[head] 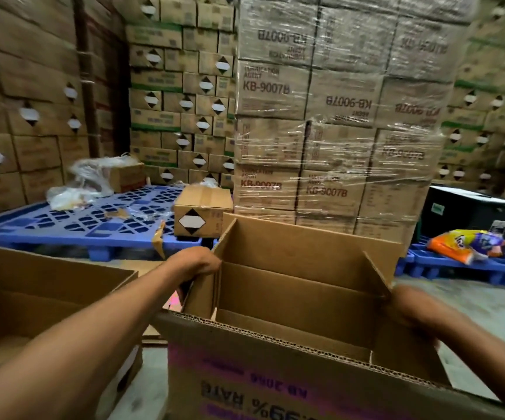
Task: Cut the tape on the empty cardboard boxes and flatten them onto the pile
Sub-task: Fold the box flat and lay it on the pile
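Observation:
An empty brown cardboard box (293, 301) stands open in front of me, its flaps up and purple print on the near side. My left hand (198, 263) grips the top of the box's left flap. My right hand (408, 304) holds the right side flap from outside, fingers partly hidden behind the cardboard. A second open cardboard box (33, 295) sits to the left, touching my left forearm's side of the view. No cutter is visible in either hand.
A blue plastic pallet (93, 225) lies behind, carrying a small sealed carton (199, 215) and plastic bags (87, 180). A shrink-wrapped stack of cartons (336, 116) towers straight ahead. Another blue pallet (472, 265) at right bears a colourful packet (463, 244). Carton walls surround the area.

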`<state>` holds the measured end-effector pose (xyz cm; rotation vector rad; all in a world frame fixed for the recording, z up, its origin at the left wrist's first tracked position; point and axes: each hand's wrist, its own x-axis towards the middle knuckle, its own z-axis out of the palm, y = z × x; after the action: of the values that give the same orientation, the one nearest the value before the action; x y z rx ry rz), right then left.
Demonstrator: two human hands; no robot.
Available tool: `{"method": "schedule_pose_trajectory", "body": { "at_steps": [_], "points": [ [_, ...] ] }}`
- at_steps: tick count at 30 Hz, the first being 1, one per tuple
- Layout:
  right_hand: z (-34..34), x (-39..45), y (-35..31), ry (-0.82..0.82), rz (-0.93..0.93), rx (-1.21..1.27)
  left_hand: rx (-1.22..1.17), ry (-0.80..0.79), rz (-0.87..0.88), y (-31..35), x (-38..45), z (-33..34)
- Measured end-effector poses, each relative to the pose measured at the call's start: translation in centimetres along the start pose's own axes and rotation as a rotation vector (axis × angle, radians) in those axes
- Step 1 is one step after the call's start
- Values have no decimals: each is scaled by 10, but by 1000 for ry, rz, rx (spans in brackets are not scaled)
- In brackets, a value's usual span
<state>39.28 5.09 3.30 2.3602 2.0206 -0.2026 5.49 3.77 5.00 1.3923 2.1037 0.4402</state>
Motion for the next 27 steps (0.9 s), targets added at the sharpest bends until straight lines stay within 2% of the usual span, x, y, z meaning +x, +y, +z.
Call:
{"method": "schedule_pose_trajectory", "body": {
  "at_steps": [5, 9, 11, 13, 16, 18, 20, 23, 27],
  "points": [
    [-66, -17, 24, 123, 10, 15, -575, 75, -54, 14, -20, -34],
    [-120, -23, 24, 395, -108, 28, -1061, 134, 51, 29, -1, -52],
    [-132, -35, 19, 468, -179, 3, -1311, 219, 66, 28, 13, -48],
    [-128, -40, 18, 451, -221, -32, -1536, 291, 61, 22, 21, -34],
    [-91, -39, 25, 333, -254, -95, -1786, 397, 41, 13, 30, -5],
    [-52, -33, 30, 275, -270, -180, -1873, 423, 31, 6, 34, 13],
    [-6, -26, 35, 264, -239, -174, -1899, 348, 72, 0, 40, 35],
    [66, -10, 51, 233, -175, -131, -1802, 178, 26, -8, 49, 79],
    [163, 2, 80, 24, -159, -247, -1606, 34, -146, -46, 57, 160]
  ]
}}
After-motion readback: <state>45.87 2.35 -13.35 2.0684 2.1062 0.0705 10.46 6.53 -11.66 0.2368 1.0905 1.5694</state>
